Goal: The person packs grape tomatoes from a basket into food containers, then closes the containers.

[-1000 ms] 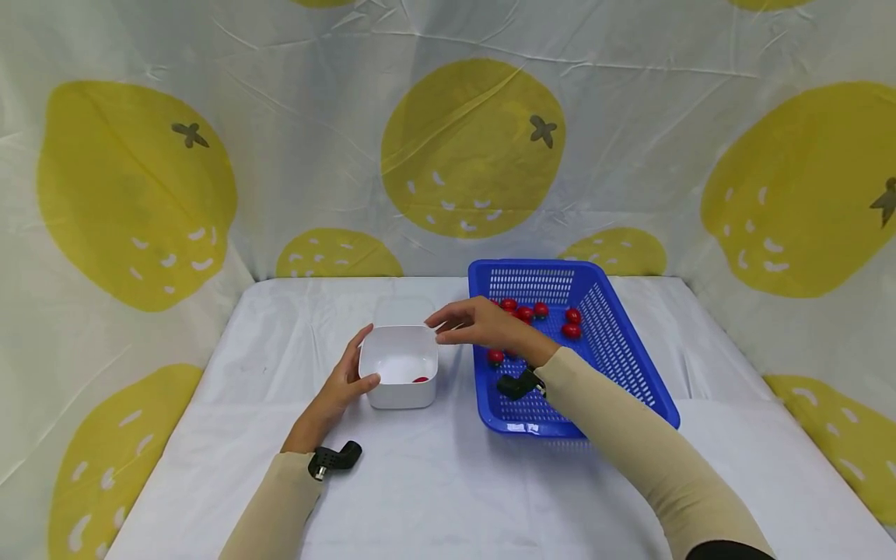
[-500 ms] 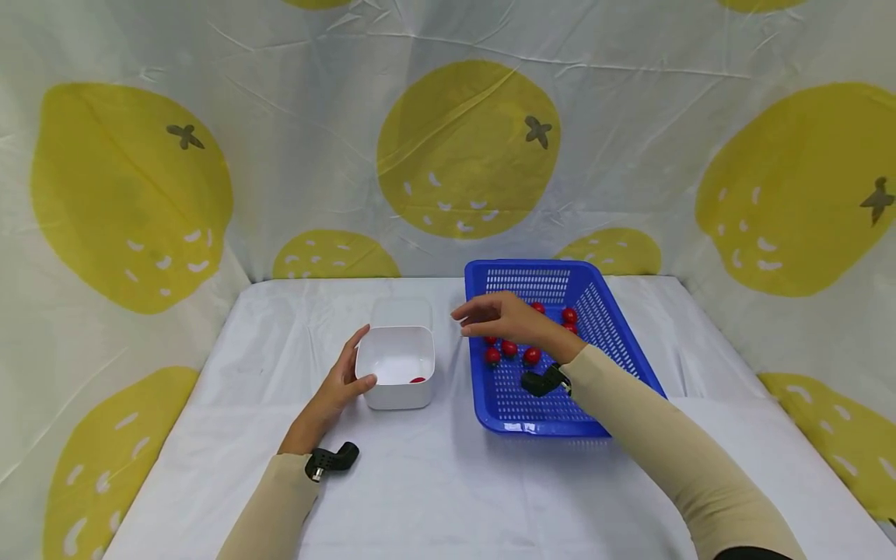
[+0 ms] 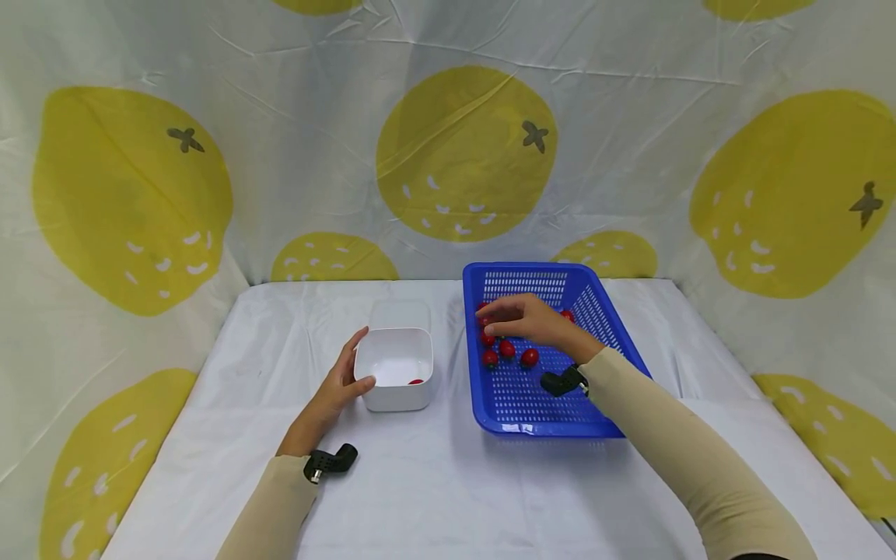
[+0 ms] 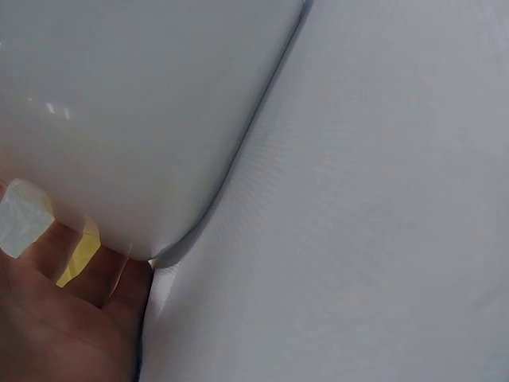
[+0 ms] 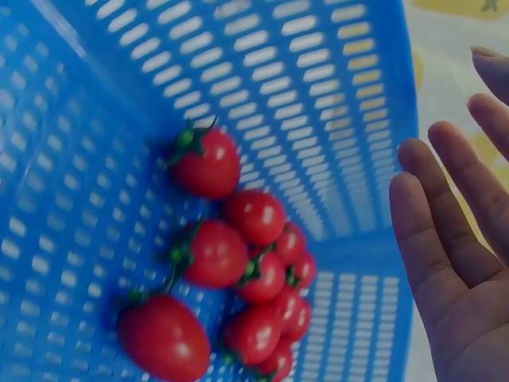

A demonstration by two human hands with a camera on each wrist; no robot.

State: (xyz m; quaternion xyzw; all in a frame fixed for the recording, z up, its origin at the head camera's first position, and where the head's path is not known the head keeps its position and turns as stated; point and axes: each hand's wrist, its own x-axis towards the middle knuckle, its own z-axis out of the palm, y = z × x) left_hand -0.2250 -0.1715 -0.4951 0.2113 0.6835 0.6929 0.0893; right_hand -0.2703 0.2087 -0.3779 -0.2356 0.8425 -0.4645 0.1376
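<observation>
My left hand (image 3: 353,365) grips the left side of a white square container (image 3: 394,365), thumb on its near rim and fingers round the far corner. One red cherry tomato (image 3: 416,382) lies inside it. The left wrist view shows only the container's wall (image 4: 135,103) against my palm (image 4: 64,318). My right hand (image 3: 490,321) hovers over the far left of the blue slotted basket (image 3: 553,412), fingers straight and holding nothing. Several cherry tomatoes (image 3: 507,348) lie below it. In the right wrist view the tomatoes (image 5: 238,263) cluster in a basket corner beside my open palm (image 5: 453,263).
A translucent lid (image 3: 400,313) lies flat just behind the white container. A white cloth (image 3: 434,482) covers the table, and a lemon-print sheet (image 3: 462,148) hangs behind and along both sides. The basket's walls (image 5: 278,79) rise around the tomatoes.
My right hand has moved from above the white container's rim rightward to over the basket's tomatoes. My left hand has kept its grip on the container.
</observation>
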